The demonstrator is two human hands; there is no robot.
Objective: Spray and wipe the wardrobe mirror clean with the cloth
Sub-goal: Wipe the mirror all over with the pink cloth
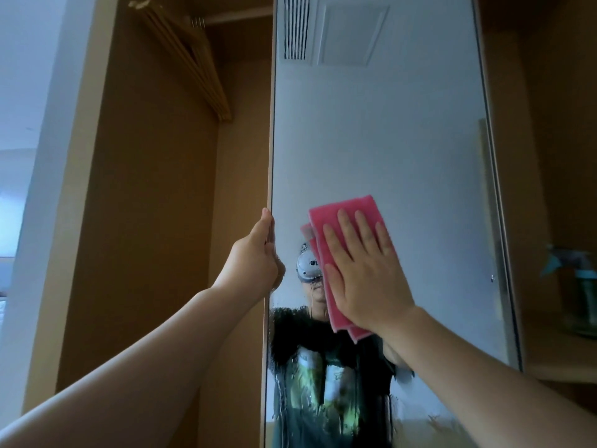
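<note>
Mirror [381,130] edge clasped by left grip [255,257], fingertips [270,245] barely visible; flat right grip [365,273] presses pink cloth [355,205] on it.

Dim, soft daylight from left; edges blurred.

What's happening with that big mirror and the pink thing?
A person is wiping the wardrobe mirror. Their right hand presses a pink cloth flat against the glass, while the left hand grips the mirror's left edge. The lower glass has wet streaks, not yet wiped. A spray bottle stands on the shelf to the right.
</note>
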